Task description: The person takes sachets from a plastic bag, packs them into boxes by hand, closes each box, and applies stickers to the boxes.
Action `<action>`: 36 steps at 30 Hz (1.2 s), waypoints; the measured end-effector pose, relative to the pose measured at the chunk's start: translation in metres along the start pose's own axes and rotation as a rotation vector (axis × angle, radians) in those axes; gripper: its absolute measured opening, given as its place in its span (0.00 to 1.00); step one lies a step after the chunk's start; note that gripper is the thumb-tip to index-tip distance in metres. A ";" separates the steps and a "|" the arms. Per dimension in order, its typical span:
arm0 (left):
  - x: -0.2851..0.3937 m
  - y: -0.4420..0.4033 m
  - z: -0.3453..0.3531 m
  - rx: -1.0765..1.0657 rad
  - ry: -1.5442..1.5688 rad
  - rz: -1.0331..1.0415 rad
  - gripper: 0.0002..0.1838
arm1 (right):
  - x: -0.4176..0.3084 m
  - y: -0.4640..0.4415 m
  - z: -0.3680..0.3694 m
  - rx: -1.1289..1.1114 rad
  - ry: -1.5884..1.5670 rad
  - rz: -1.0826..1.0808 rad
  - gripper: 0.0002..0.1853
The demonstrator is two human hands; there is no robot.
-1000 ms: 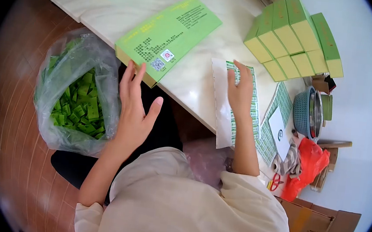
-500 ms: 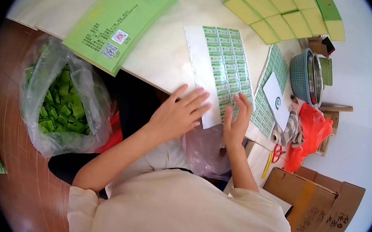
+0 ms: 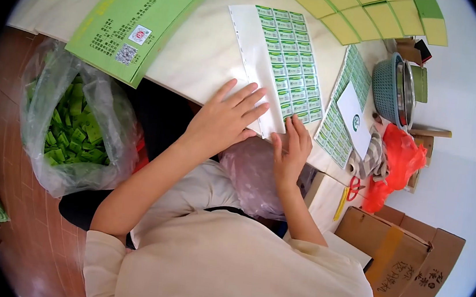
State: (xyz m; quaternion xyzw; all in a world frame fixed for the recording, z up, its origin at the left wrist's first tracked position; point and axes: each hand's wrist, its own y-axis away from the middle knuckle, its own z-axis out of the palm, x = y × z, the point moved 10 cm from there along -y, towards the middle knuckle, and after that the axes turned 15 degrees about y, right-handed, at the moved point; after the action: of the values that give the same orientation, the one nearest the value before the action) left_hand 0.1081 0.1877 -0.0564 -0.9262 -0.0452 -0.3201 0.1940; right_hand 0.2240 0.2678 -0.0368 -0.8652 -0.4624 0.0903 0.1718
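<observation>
A sheet of green-and-white labels (image 3: 290, 61) lies on the table, its labels in three columns beside a blank white strip. Spread over that strip near the table edge is my left hand (image 3: 227, 112), fingers apart and flat. My right hand (image 3: 293, 151) is at the sheet's near end, fingertips touching the lowest labels and the thumb held apart from them. To the right sits a second label sheet (image 3: 347, 73), partly covered by a white card (image 3: 354, 117) with a round green mark.
A large green printed package (image 3: 141, 16) lies left; green boxes (image 3: 358, 22) are stacked at the back. A clear bag of green packets (image 3: 77, 131) stands below the table. Right are a blue basket (image 3: 384, 94), red scissors (image 3: 354, 187), a red bag (image 3: 396, 159) and cardboard boxes (image 3: 405, 265).
The label sheet has slid away from my body, and both hands have moved forward with it. My right fingers have come down to the sheet's near end. The view has shifted slightly.
</observation>
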 end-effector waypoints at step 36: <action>-0.056 0.079 -0.169 0.985 1.183 -0.380 0.19 | -0.200 -0.151 -0.090 0.312 -0.563 -0.914 0.21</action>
State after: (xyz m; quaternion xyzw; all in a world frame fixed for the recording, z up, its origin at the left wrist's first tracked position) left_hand -0.0168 0.0519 0.0052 -0.3865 -0.2282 -0.7300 0.5153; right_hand 0.0251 0.1592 0.1033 -0.4833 -0.7997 0.3017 0.1894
